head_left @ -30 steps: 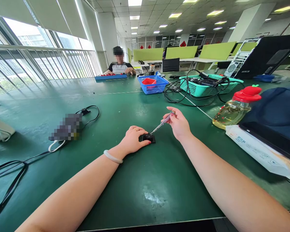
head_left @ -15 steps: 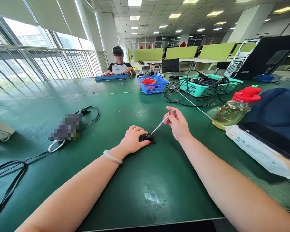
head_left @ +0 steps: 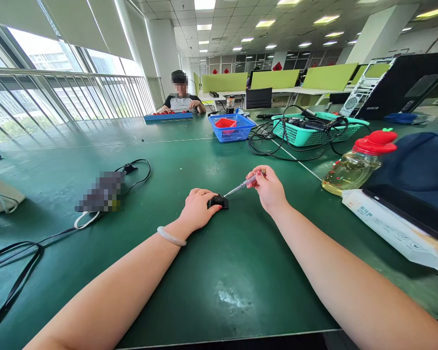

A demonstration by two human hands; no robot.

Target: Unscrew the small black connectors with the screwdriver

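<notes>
Small black part [head_left: 219, 201] flat on the green table [head_left: 219, 272], about mid-table just ahead of both forearms. Left hand [head_left: 198, 209] laid over its near-left side, fingers curled together and pressed down on the part's edge, pinning it to the mat; pale bangle [head_left: 171, 236] around that wrist. Slim screwdriver [head_left: 242, 184] with a clear handle slanted low across from the right, metal tip resting on top of the part. Right hand [head_left: 268, 188] pinched shut on the handle's far end, thumb and fingertips clamped around it, wrist raised just off the table.

Left of the work, well apart: a blurred dark object [head_left: 101, 192] with a black cable [head_left: 138, 170] looping behind it and a white loop at its near end. To the right: a bottle of yellowish liquid [head_left: 354, 165] with a red cap, lying tilted against a dark blue cloth bundle [head_left: 419, 165], and a white packet [head_left: 390, 228] below it. Farther back: a blue basket [head_left: 230, 127] with a red item inside, a teal basket [head_left: 314, 129] tangled with black cords. At the far end, a seated person [head_left: 180, 97] with hands on a blue tray [head_left: 168, 116].
</notes>
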